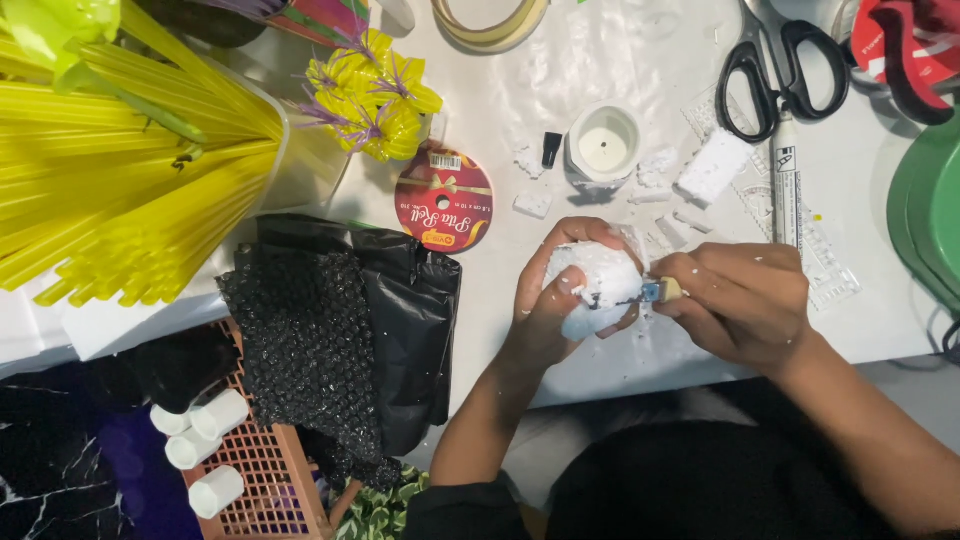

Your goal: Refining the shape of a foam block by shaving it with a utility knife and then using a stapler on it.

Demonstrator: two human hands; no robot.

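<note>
My left hand cups a white foam ball just above the near edge of the white table. My right hand grips a small cutter with a yellowish handle, and its tip touches the ball's right side. White foam crumbs cling to both hands and lie scattered under them. The ball's underside is hidden by my fingers.
Foam blocks and a white cup-shaped holder lie beyond my hands. Black scissors, a clear ruler, a red ribbon spool, yellow straws, yellow flowers, black bubble wrap, an orange crate with white tubes.
</note>
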